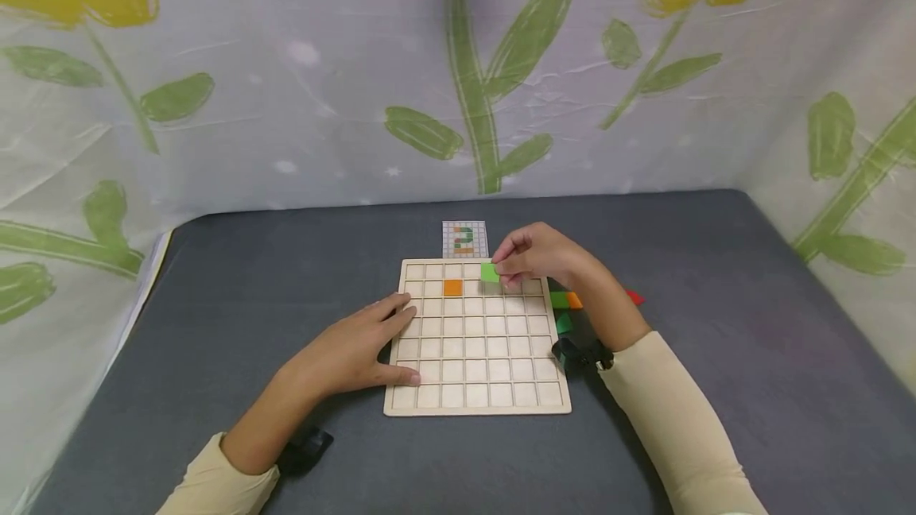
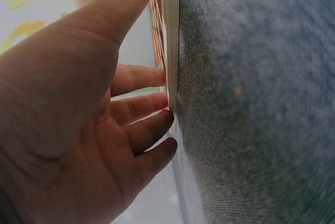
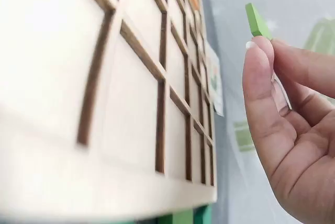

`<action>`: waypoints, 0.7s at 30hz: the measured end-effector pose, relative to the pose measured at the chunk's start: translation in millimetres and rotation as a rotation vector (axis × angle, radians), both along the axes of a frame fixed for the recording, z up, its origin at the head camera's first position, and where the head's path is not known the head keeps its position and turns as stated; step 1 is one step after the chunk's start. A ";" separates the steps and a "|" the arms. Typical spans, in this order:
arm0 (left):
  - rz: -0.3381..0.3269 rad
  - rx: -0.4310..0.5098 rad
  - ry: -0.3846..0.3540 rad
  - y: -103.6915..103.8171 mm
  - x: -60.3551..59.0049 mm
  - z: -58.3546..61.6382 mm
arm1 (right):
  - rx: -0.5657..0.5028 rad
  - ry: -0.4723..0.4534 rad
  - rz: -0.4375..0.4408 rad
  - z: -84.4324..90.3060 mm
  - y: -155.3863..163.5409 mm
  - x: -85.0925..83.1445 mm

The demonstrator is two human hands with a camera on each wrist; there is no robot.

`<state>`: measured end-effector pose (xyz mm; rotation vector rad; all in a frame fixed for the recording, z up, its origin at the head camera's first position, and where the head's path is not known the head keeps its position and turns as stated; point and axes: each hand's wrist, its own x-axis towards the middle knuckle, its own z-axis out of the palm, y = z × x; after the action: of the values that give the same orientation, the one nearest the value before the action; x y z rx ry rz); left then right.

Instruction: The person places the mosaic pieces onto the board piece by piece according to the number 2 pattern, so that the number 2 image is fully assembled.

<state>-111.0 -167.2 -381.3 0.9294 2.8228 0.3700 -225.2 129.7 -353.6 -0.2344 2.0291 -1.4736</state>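
right hand (image 1: 533, 254) pinches a green tile (image 1: 490, 272) over the top row of the wooden grid board (image 1: 478, 406), left hand (image 1: 358, 346) flat on its left edge, orange tile (image 1: 452, 287) seated nearby.

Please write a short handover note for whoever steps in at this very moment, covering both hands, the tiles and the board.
Left hand: fingers straight, resting on the left edge of the wooden grid board, steadying it.
Right hand: pinches a light green tile, held just above the board's top rows, not yet set down.
Done: one orange tile sits in the second row.
Left: every other visible cell is bare. Spare tiles in green, orange and red lie on the grey table right of the board. A pattern card lies beyond the board's far edge.
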 end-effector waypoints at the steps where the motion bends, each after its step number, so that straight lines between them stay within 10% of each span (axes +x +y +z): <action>1: 0.001 -0.001 -0.005 0.4 0.0 -0.3 | 0.010 -0.001 0.013 -0.8 -1.9 -1.2; 9: 0.013 -0.008 -0.027 0.4 -1.4 -2.4 | 0.064 -0.021 0.076 -9.4 -18.5 -10.2; 21: 0.009 0.002 -0.032 -0.6 -2.0 -3.1 | 0.271 0.182 0.140 -5.1 -38.8 -6.0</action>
<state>-113.0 -167.8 -384.4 0.9036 2.7986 0.3852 -231.2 90.8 -358.7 -0.4004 2.2796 -1.1122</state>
